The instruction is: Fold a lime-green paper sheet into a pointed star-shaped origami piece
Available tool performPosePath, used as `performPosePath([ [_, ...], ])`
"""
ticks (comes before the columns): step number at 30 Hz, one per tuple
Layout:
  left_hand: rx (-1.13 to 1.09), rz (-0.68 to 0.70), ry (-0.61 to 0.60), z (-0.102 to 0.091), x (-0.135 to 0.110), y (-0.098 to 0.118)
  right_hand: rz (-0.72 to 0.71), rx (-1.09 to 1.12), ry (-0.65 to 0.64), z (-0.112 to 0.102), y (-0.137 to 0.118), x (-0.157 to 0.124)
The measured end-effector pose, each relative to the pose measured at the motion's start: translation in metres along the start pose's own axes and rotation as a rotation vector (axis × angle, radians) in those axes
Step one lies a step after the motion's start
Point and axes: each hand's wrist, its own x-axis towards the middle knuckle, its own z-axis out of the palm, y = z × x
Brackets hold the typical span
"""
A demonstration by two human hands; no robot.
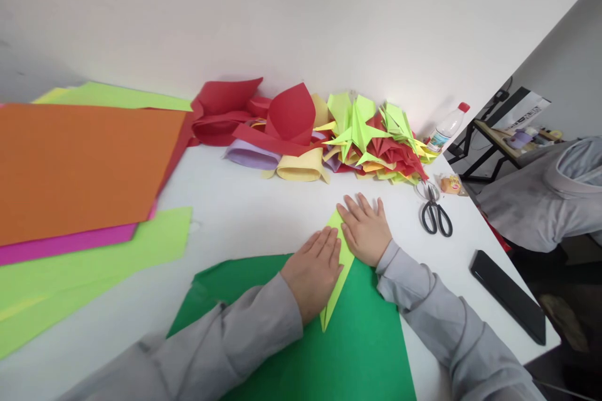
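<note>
A narrow strip of folded lime-green paper (339, 276) lies slantwise over a large green sheet (362, 338). My left hand (314, 272) rests flat on the folded paper's left side, fingers stretched out and covering part of it. Against the paper's upper right edge, my right hand (365, 229) lies palm down with its fingers spread. The lower tip of the paper shows as a sharp point below my left hand. Part of the green sheet is hidden under my left forearm.
Orange sheets (84, 169) and lime sheets (155, 241) cover the left. Along the wall sit red folded paper pieces (291, 116) and lime paper stars (360, 128). Scissors (436, 216), a bottle (446, 128), a snack packet (451, 185) and a black case (508, 294) are right; a person (540, 194) is beyond.
</note>
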Motion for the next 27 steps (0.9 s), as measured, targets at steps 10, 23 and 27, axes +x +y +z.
performPosePath([
  [10,0.078,-0.111,0.102,-0.007,-0.014,0.041,0.001,-0.003,0.008,-0.001,0.0,-0.001],
  [23,0.309,-0.071,0.067,-0.034,-0.041,0.082,0.0,0.013,0.007,0.0,0.001,-0.001],
  [27,0.347,-0.064,0.067,-0.032,-0.055,0.095,0.003,0.011,0.008,0.001,0.001,-0.001],
])
